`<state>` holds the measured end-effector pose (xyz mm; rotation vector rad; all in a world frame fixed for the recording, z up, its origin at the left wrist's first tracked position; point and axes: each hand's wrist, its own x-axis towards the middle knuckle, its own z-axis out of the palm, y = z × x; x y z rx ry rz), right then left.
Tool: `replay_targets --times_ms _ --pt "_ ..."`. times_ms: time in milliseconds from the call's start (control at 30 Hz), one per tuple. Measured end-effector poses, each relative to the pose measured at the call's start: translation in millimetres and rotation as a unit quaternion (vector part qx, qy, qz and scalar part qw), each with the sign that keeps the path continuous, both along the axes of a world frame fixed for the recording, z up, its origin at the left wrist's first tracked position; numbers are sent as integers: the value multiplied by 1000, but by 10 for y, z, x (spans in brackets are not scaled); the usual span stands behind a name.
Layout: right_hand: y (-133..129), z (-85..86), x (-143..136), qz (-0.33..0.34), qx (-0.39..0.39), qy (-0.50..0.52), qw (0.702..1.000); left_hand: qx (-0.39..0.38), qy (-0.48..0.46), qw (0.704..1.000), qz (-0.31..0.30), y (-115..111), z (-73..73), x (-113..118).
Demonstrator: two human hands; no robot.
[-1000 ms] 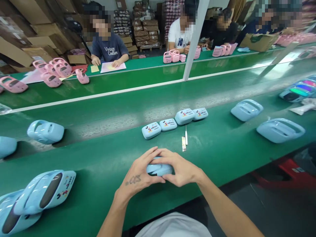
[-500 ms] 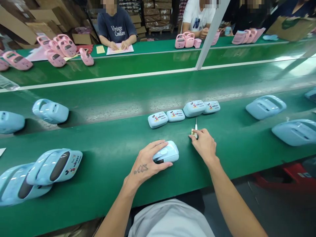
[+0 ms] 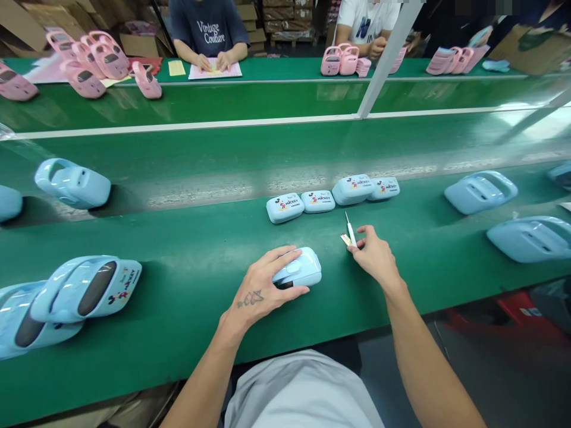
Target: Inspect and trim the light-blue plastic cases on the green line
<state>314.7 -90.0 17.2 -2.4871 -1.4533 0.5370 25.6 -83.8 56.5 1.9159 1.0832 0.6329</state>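
My left hand (image 3: 263,285) is closed over a light blue plastic case (image 3: 307,266) on the green table, thumb along its near side and fingers across its top. A dark window shows under the thumb. Further right, my right hand (image 3: 373,252) pinches a small white-handled screwdriver (image 3: 351,232), its thin metal shaft pointing away from me. Beside the handle, at the fingertips, is a small yellowish piece (image 3: 345,239); whether it is held or lies on the table I cannot tell. Just beyond, several light blue Mickey-printed cases (image 3: 285,208) stand in a row.
Blue handled cases lie at the left (image 3: 89,288), at the far left (image 3: 74,183) and at the right (image 3: 482,192). Behind the table (image 3: 191,351) runs a green belt (image 3: 200,148). Across it, people work among pink cases (image 3: 147,80). A grey post (image 3: 383,59) rises there.
The screwdriver has turned, its tip now leaning left, and the yellowish piece has tilted beside it. My right hand has shifted slightly. My left hand stays on the blue case. The whole view has shifted a little.
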Motion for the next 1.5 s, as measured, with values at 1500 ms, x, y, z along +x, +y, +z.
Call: replay_targets --times_ms 1500 --pt "-509 -24 -601 -89 231 542 804 33 4 999 -6 -8 -32 0"
